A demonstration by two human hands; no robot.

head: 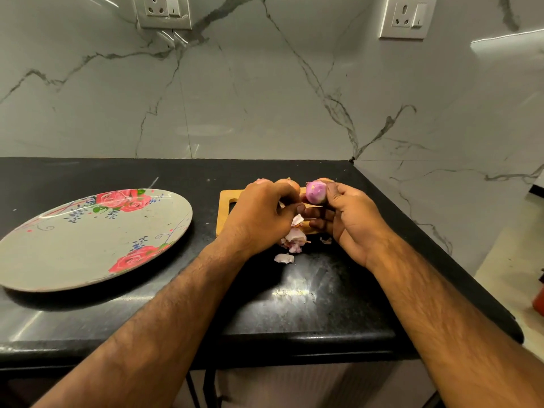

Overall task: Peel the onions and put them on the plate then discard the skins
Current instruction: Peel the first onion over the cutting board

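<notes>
My right hand (346,214) grips a small purple onion (315,192), mostly peeled, above a wooden cutting board (226,207). My left hand (262,214) is beside it with fingers curled, pinching a strip of onion skin (297,219) that hangs down. Loose skins (293,240) lie in a heap on the black counter just under the hands, with one more piece (284,258) nearer me. Tops of other unpeeled onions (287,181) peek out behind my left hand. The grey plate with red roses (88,240) sits to the left, holding no onions.
The black counter (294,295) ends at a corner on the right, with a drop to the floor beyond. A marble wall with two sockets (163,10) stands behind. A red object (539,298) shows at the right edge.
</notes>
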